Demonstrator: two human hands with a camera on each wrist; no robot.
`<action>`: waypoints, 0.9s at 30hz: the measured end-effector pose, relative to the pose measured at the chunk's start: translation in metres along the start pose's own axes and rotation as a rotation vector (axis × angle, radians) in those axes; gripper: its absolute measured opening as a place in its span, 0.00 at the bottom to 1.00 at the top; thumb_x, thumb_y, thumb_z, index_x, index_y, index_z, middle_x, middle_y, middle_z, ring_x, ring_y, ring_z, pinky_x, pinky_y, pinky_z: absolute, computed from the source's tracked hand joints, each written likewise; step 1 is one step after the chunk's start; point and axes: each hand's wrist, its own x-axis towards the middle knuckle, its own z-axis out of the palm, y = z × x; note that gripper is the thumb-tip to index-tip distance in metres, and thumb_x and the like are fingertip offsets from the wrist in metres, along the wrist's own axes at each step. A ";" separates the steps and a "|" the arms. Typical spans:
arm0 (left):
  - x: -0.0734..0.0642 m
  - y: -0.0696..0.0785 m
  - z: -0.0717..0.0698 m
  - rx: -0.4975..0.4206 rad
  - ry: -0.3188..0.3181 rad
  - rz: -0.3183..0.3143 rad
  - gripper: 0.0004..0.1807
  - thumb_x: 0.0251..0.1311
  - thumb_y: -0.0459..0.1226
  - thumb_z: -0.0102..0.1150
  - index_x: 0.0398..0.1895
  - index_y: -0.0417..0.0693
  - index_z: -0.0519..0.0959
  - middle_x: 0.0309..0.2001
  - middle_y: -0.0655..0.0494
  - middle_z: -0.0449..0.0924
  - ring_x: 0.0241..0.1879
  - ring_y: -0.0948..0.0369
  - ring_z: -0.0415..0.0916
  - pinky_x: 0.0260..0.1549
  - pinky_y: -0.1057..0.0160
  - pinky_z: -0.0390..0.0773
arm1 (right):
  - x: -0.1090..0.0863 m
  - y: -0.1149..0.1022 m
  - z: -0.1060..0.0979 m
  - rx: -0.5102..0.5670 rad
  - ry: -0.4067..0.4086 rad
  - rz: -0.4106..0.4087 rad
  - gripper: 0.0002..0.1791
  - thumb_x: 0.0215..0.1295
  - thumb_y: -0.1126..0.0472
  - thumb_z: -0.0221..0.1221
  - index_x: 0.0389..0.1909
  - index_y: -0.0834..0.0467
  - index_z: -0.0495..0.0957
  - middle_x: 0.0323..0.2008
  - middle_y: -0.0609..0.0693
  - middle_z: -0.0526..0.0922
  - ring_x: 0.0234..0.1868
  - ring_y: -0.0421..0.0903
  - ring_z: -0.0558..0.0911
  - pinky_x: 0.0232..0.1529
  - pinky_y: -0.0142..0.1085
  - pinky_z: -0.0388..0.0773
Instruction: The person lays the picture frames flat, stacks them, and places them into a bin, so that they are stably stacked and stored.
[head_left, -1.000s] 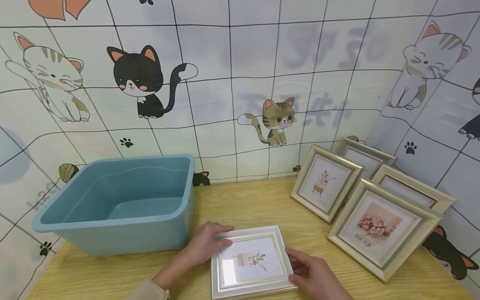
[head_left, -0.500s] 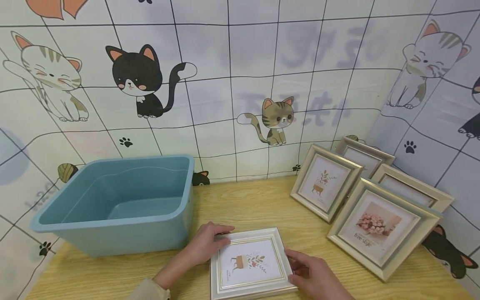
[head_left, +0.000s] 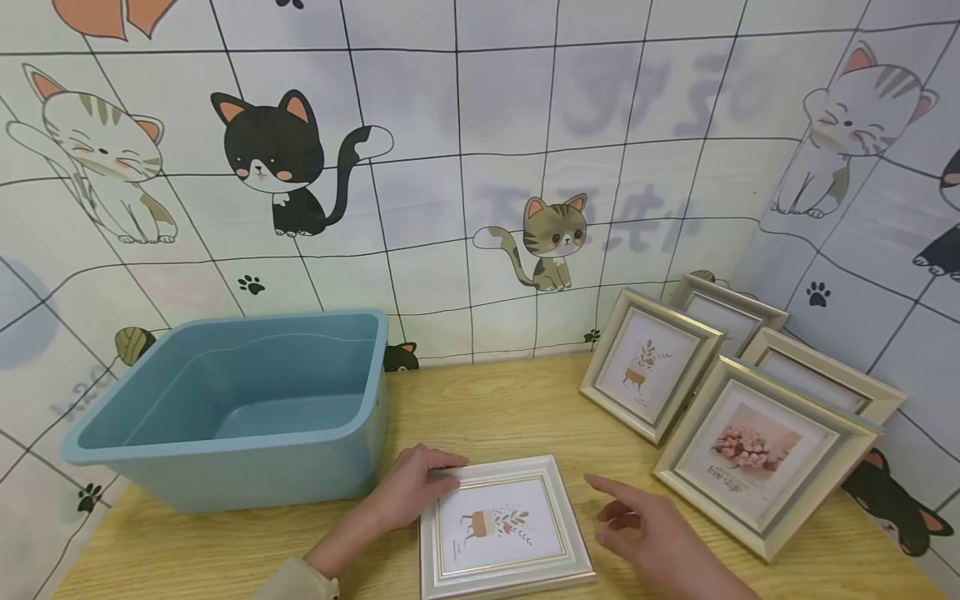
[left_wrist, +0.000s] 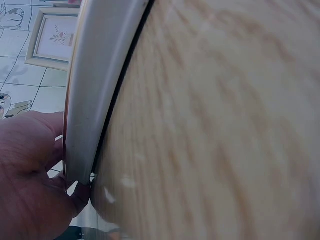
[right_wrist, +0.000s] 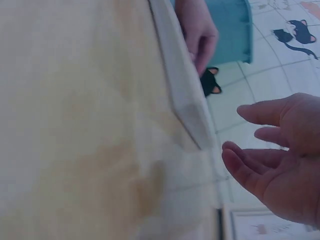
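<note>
A white picture frame (head_left: 502, 529) with a small plant print lies flat on the wooden table (head_left: 495, 408) near its front edge. My left hand (head_left: 416, 487) grips the frame's upper left corner, fingers curled over the edge. The left wrist view shows that hand (left_wrist: 30, 175) pinching the frame's white rim (left_wrist: 100, 75). My right hand (head_left: 637, 525) hovers just right of the frame, fingers straight and spread, touching nothing. In the right wrist view the right hand (right_wrist: 280, 160) is open beside the frame's edge (right_wrist: 182, 90).
An empty blue plastic bin (head_left: 225, 467) stands at the left, close to my left hand. Several cream picture frames lean against the right wall, the nearest being a flower print (head_left: 761, 454) and a plant print (head_left: 648, 362). Cat-patterned walls close in the back and right.
My right hand has let go of the frame's right edge and lifted away with its fingers spread. The left hand and the frame have stayed in place.
</note>
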 end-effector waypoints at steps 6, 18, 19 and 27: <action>-0.001 -0.001 -0.001 0.011 -0.008 -0.005 0.15 0.65 0.31 0.66 0.54 0.40 0.86 0.52 0.50 0.87 0.56 0.51 0.80 0.69 0.38 0.59 | -0.005 -0.011 -0.053 -0.194 0.177 -0.129 0.35 0.59 0.69 0.72 0.69 0.62 0.73 0.45 0.50 0.86 0.41 0.38 0.85 0.43 0.34 0.84; -0.007 -0.005 -0.013 -0.067 -0.041 -0.056 0.16 0.69 0.33 0.63 0.57 0.39 0.84 0.54 0.51 0.85 0.47 0.58 0.76 0.45 0.64 0.77 | -0.029 -0.032 -0.151 -0.272 0.481 -0.204 0.38 0.59 0.81 0.66 0.71 0.59 0.73 0.50 0.31 0.82 0.48 0.25 0.79 0.45 0.15 0.72; -0.007 -0.005 -0.013 -0.068 -0.038 -0.054 0.16 0.69 0.33 0.63 0.57 0.39 0.84 0.54 0.51 0.85 0.47 0.58 0.76 0.45 0.64 0.77 | -0.029 -0.031 -0.157 -0.293 0.515 -0.205 0.37 0.60 0.80 0.66 0.71 0.59 0.73 0.51 0.29 0.81 0.48 0.24 0.78 0.46 0.14 0.70; -0.010 -0.009 -0.015 -0.060 -0.020 -0.035 0.14 0.68 0.34 0.65 0.55 0.40 0.86 0.51 0.51 0.86 0.43 0.61 0.75 0.44 0.64 0.76 | -0.034 -0.012 -0.176 -0.440 0.668 -0.061 0.31 0.71 0.72 0.60 0.74 0.57 0.70 0.58 0.22 0.70 0.53 0.24 0.68 0.48 0.16 0.60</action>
